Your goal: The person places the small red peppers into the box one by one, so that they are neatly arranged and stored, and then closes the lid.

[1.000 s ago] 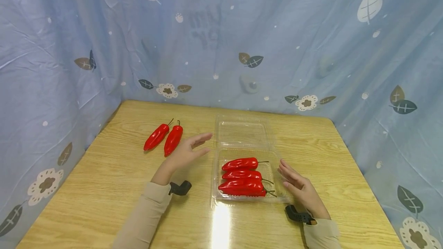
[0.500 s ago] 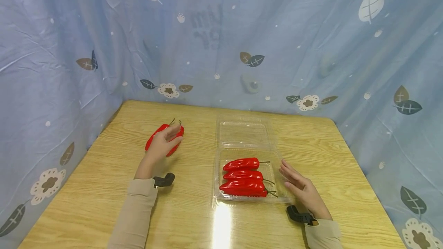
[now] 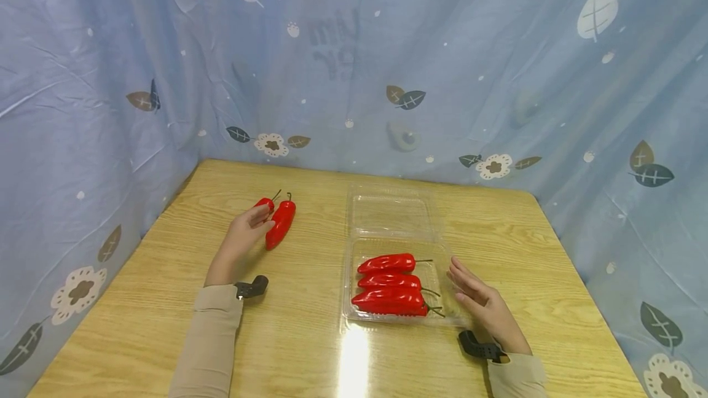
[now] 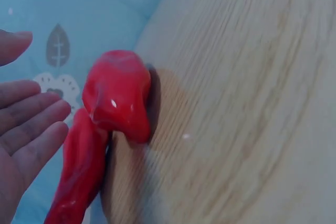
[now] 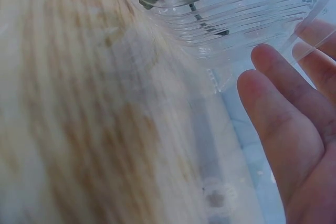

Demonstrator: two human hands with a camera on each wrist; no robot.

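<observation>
My left hand (image 3: pixel 245 233) hovers over the left one of two loose red peppers, fingers extended, and hides most of that pepper (image 3: pixel 265 202). The other pepper (image 3: pixel 281 226) lies just right of the fingers. In the left wrist view, straight fingers (image 4: pixel 34 124) are beside the peppers (image 4: pixel 118 95), and nothing is gripped. A clear plastic clamshell box (image 3: pixel 347 275) holds several red peppers (image 3: pixel 387 281) side by side, stems to the right. My right hand (image 3: pixel 487 309) is at the box's right edge with fingers nearly straight; whether they touch the rim, I cannot tell.
The box's clear lid (image 3: pixel 389 214) lies folded back on the wooden table (image 3: pixel 310 349), towards the rear. A patterned blue curtain (image 3: pixel 343 66) surrounds the table at the back and sides.
My left hand has moved left from beside the box, passed over the right loose pepper, and is now over the left one. The right hand has stayed by the box.
</observation>
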